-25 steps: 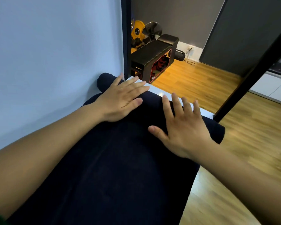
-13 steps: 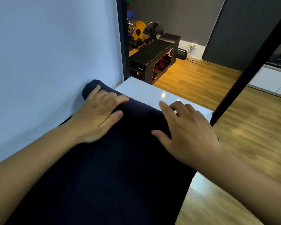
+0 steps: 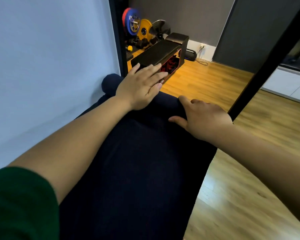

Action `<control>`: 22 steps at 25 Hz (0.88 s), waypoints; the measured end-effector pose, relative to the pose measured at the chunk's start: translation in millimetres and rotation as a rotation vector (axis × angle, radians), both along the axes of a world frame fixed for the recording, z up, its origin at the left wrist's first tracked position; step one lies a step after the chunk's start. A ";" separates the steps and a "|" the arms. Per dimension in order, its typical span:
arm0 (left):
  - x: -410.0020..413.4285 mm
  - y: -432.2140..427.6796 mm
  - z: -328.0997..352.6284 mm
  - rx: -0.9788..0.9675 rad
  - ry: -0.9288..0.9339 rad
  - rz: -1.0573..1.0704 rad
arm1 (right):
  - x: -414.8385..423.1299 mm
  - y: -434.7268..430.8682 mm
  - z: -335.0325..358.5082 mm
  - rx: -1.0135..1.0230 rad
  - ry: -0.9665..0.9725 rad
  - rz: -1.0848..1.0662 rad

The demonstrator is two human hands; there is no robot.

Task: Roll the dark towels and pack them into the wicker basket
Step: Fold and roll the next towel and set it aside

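1. Nearest the viewer, a green sleeve (image 3: pixel 21 205) covered the left upper arm. Both bare forearms reached forward over a towel (image 3: pixel 137 170).
2. The towel was dark navy, almost black, and looked thick and soft. It lay flat in a long strip running away from the person, close beside a pale wall (image 3: pixel 50 58). Whatever it lay on was hidden under it.
3. Farther along, the right hand (image 3: pixel 203 116) held the rolled far end of the towel. Its fingers curled over the far side and its thumb lay on the near side, most likely to draw the roll back tight.
4. Slightly farther on, the left hand (image 3: pixel 142 87) rested palm down on the same roll. Its fingers were straight and slightly spread, reaching past the cloth, seemingly to hold that side level.
5. The rolled part formed a plump tube across the strip, its round end (image 3: pixel 109 83) near the wall. Most of the towel was not yet rolled, so the task looked to be at an early stage.
6. Beyond lay a wooden floor (image 3: pixel 215 84), a black bench (image 3: pixel 156 52) and coloured weight plates (image 3: pixel 137 26). The wicker basket was not in sight.
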State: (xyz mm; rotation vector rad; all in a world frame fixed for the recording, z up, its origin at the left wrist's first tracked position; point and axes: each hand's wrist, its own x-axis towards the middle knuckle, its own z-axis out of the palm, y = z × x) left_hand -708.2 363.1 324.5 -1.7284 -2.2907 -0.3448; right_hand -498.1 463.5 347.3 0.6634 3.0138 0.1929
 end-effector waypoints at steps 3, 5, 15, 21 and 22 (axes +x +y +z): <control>-2.3 -4.2 -2.9 -0.026 0.010 -0.027 | 1.3 -3.4 -8.9 0.072 0.045 0.004; 4.5 -17.9 -5.2 -0.013 -0.012 -0.065 | 8.4 -16.2 -14.6 0.089 0.089 0.007; 32.7 -114.1 -14.3 -0.030 -0.033 -0.136 | 53.4 -110.7 -32.8 0.089 0.180 0.082; 47.0 -137.7 -29.8 0.015 -0.030 -0.058 | 17.7 -81.6 14.0 0.094 0.154 0.122; 48.1 -137.7 -31.0 0.011 -0.017 -0.026 | 6.3 -71.0 13.1 0.032 0.103 0.100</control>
